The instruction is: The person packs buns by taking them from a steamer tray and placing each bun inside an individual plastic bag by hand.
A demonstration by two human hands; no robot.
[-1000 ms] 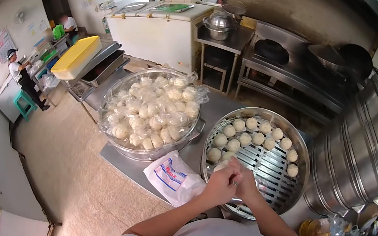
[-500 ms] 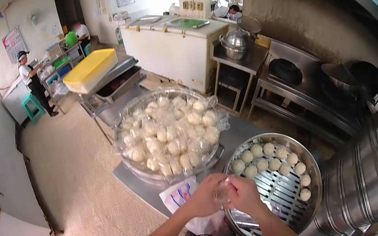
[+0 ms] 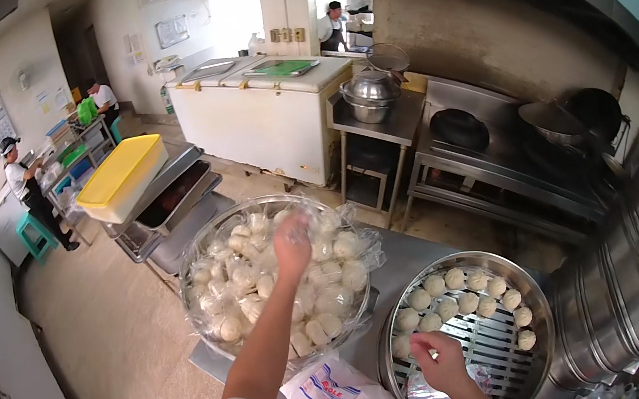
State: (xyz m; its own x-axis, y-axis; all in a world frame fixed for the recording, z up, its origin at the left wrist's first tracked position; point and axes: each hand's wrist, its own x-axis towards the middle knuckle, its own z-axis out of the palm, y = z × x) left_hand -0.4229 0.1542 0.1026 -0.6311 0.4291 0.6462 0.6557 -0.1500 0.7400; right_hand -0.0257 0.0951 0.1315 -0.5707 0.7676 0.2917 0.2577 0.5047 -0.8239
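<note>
My left hand (image 3: 292,247) is stretched over a large round tray (image 3: 210,344) heaped with white buns (image 3: 241,277) under clear plastic. Its fingers are closed at some clear plastic; what else they hold is hidden. My right hand (image 3: 443,359) is over a round metal steamer tray (image 3: 544,314) with a slotted bottom. Its curled fingertips touch a pale bun (image 3: 401,345) at the left rim. Several more bare buns (image 3: 468,303) line the far and right sides. Clear plastic (image 3: 432,395) lies in the steamer below my right hand.
A white printed plastic bag (image 3: 338,393) lies at the table's front edge. Stacked metal steamers (image 3: 624,276) stand on the right. Behind are a stove (image 3: 496,151), a white chest freezer (image 3: 257,122) and a yellow-lidded box (image 3: 123,172). Other people (image 3: 24,179) stand or sit farther back.
My hands, together around something clear before, have parted. The left went forward to the wrapped buns, the right to the steamer's left side, where another bun now sits. The view has shifted.
</note>
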